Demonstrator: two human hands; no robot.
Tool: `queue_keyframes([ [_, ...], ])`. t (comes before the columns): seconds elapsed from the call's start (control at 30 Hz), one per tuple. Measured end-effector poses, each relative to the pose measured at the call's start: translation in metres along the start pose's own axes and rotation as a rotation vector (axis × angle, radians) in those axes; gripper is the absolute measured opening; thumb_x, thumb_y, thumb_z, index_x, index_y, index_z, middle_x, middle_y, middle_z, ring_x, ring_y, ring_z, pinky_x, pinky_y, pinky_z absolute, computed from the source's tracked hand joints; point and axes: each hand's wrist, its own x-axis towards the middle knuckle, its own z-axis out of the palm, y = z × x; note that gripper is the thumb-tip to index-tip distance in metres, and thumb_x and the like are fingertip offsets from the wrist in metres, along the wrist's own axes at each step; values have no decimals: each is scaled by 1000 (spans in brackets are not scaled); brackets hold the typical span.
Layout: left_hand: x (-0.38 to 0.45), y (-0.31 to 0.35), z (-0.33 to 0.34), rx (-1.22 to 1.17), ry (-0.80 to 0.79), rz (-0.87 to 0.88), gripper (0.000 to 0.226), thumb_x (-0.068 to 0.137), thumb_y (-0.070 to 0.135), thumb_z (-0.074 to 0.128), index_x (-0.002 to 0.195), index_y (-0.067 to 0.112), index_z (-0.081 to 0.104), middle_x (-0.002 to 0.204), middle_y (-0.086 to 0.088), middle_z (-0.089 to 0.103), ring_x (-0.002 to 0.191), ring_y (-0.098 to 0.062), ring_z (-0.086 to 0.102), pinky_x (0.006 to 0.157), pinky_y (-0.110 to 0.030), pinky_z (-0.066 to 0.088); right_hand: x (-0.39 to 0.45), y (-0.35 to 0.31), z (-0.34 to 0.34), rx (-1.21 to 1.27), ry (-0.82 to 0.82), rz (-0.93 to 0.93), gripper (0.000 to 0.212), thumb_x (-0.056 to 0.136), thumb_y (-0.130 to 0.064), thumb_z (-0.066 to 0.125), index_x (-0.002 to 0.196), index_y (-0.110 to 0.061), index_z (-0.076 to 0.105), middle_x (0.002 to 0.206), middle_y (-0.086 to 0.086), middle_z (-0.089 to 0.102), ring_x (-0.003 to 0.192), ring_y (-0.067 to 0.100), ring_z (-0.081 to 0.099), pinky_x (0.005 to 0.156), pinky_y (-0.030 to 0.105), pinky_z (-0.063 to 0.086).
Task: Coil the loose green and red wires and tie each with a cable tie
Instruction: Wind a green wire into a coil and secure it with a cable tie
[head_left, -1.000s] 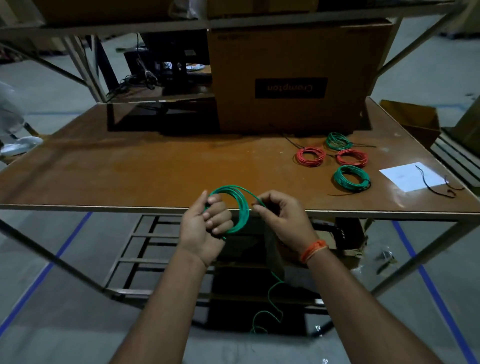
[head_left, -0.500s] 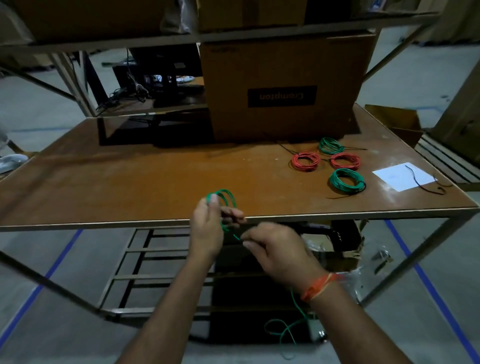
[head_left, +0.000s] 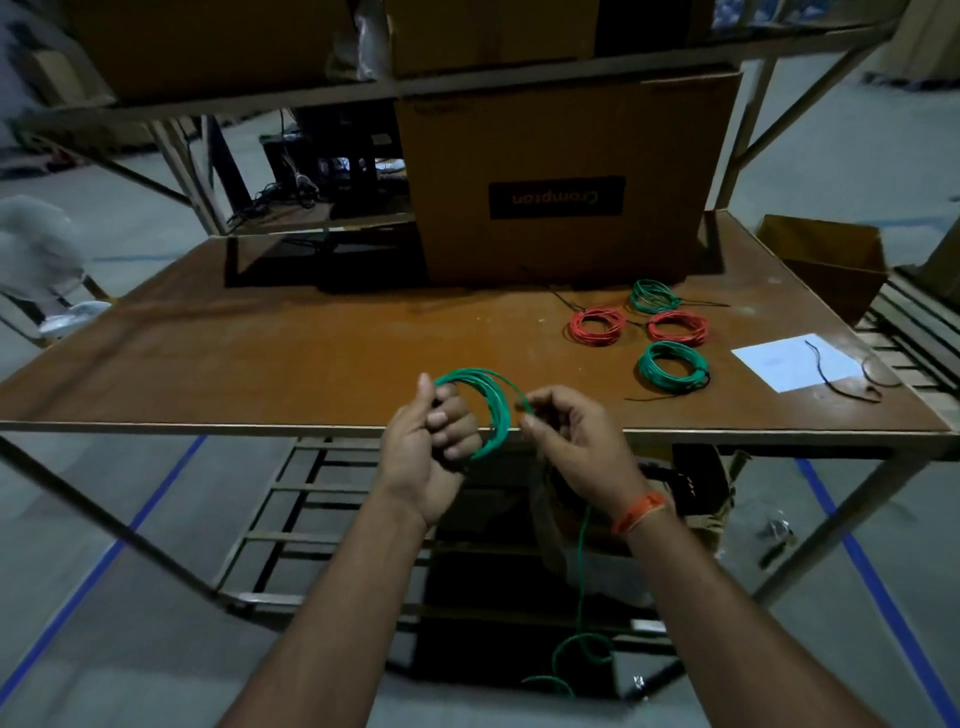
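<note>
Left hand gripping green coil, 2 green, 2 red coils on table

Three green wire coils are in view: two lying on the table, at and, and one partly wound at. Two red wire coils lie at and. There is one sheet of white paper and one large cardboard box on the table.

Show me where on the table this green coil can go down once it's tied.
Freest: the bare table left of the red coil, in front of the cardboard box. A narrower strip lies between the green coil and the front edge. Crowded: the four-coil cluster and the white paper to its right.
</note>
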Motion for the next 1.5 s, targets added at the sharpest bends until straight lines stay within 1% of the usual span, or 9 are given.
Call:
queue_keyframes([
  [0.1, 14, 14, 5, -38, 149, 211, 33, 109, 35, 37, 83, 17, 46, 63, 5, 45, 46, -5, 41, 45, -18, 34, -18, 13, 4, -344, -157, -83, 8, 88, -17, 67, 95, -18, 69, 90, -2, 71, 88, 14, 65, 77, 30, 52],
  [0.2, 22, 20, 0, 612, 275, 397, 32, 110, 37, 39, 95, 12, 52, 71, -3, 66, 62, -16, 63, 61, -32, 51, -23, -6, 10, -515, -375, -270, 4, 83, -15, 63, 86, -18, 64, 84, -3, 67, 83, 16, 63, 73, 36, 51],
  [0.37, 10, 6, -3, 1373, 69, 369, 34, 109, 37, 43, 88, 13, 55, 73, -7, 62, 63, -19, 61, 57, -30, 51, 8, -56, 0, -374, -281, -374, 8, 88, -21, 70, 93, -15, 71, 88, -4, 71, 81, 11, 66, 71, 30, 54],
  [0.6, -1, 16, -5, 720, -23, 8, 39, 106, 42, 39, 85, 11, 50, 51, 5, 26, 37, -7, 20, 45, -28, 8, 33, -53, -6, -199, -100, -113, 11, 86, -22, 77, 88, -16, 69, 82, -1, 68, 74, 11, 64, 66, 31, 56],
  [0.8, 7, 23, -8, 325, 101, 51, 33, 107, 34, 40, 83, 13, 47, 50, 8, 24, 35, -3, 19, 37, -20, 15, 26, -39, 36, 214, -110, 178, 31, 96, -31, 65, 124, -22, 58, 119, 1, 62, 104, 12, 62, 78, 26, 54],
  [1.0, 5, 18, -12, 451, 241, 102, 35, 107, 37, 44, 90, 8, 52, 54, 7, 31, 42, -5, 29, 41, -18, 29, 31, -34, 63, -44, 49, 54, 29, 99, -12, 57, 125, -15, 68, 117, -6, 71, 108, 5, 64, 97, 27, 52],
  [1.13, 1, 22, -14, 503, 271, 62, 42, 107, 41, 42, 86, 7, 53, 53, 5, 34, 44, -7, 36, 45, -21, 36, 29, -35, 78, -133, 144, 9, 26, 100, -11, 55, 119, -14, 72, 110, -8, 71, 99, -6, 61, 86, 6, 44],
  [1.3, 4, 37, -23, 46, 224, -109, 43, 108, 44, 37, 74, 17, 44, 46, 10, 30, 33, -1, 28, 32, -15, 21, 26, -32, 81, -12, 58, -20, 24, 104, -26, 50, 112, -18, 71, 84, -9, 67, 78, -2, 59, 69, 22, 46],
  [1.5, 37, 83, -47, -161, 498, 219, 44, 111, 42, 29, 73, 20, 39, 43, 10, 35, 32, -2, 32, 32, -16, 21, 8, -8, 53, -281, -59, -53, 11, 93, -26, 63, 104, -27, 64, 74, -7, 61, 67, 11, 57, 61, 32, 46],
])
